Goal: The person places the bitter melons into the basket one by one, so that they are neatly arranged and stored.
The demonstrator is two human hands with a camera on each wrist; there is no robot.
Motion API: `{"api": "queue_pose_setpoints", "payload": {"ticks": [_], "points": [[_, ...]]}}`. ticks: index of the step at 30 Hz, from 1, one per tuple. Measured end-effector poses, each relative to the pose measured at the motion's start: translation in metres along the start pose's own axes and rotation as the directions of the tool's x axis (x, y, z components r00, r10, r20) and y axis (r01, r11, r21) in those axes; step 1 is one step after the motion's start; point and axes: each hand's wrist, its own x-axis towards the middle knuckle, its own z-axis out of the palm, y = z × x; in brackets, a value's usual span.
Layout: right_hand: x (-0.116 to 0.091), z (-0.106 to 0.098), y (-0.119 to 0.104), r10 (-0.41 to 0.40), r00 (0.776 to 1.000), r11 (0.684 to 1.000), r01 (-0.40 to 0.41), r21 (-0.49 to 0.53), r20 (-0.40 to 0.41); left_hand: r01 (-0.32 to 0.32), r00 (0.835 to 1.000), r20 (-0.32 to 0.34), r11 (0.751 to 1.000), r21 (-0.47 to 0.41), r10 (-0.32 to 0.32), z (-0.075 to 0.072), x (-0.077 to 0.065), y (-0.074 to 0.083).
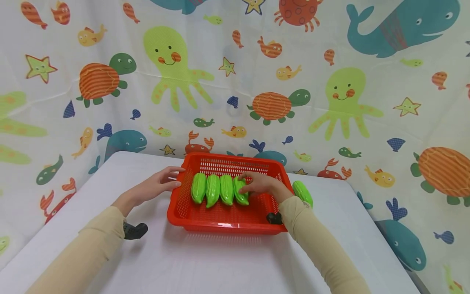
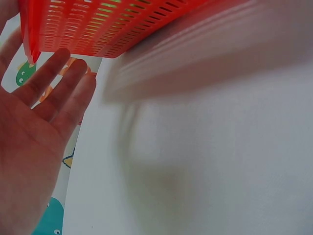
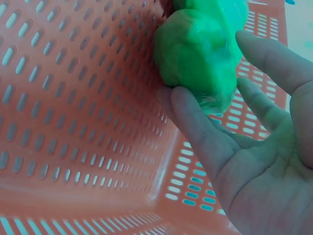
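Note:
Four-sided and red, a plastic basket (image 1: 220, 225) holds several green ridged gourds (image 1: 213, 190) side by side in a row. My right hand (image 1: 261, 183) reaches into it and holds the rightmost gourd (image 1: 241, 196) between fingers and thumb. In the right wrist view that gourd (image 3: 195, 58) has fingertips against its lower side and the thumb at its edge. My left hand (image 1: 159, 183) is at the basket's left rim, its fingers mostly straight. From the left wrist, the hand (image 2: 39, 127) shows a bare palm beside the basket wall (image 2: 107, 29).
One more green gourd (image 1: 302, 192) lies on the white table (image 1: 220, 265) just right of the basket, partly behind the right forearm. Black wrist devices show at the left wrist (image 1: 135, 231) and right wrist (image 1: 273, 218). A sea-animal curtain (image 1: 235, 81) hangs behind.

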Motion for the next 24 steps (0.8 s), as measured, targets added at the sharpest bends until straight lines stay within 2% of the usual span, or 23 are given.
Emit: {"api": "queue_pose_setpoints", "payload": {"ticks": [11, 18, 24], "points": [[-0.0037, -0.0004, -0.0008, -0.016, 0.999, 0.999, 0.014, 0.052, 0.042, -0.012, 1.000, -0.004, 1.000, -0.004, 0.012, 0.0004, -0.0012, -0.0007], [-0.0021, 0.0004, 0.0008, -0.012, 0.999, 0.999, 0.010, 0.053, 0.039, -0.009, 1.000, -0.011, 1.000, -0.003, 0.009, 0.0003, -0.0023, -0.0007], [-0.0034, -0.0003, -0.0013, -0.010, 1.000, 0.995, 0.008, 0.103, 0.016, -0.014, 1.000, -0.009, 1.000, -0.002, 0.014, 0.0002, -0.0019, -0.0009]]}}
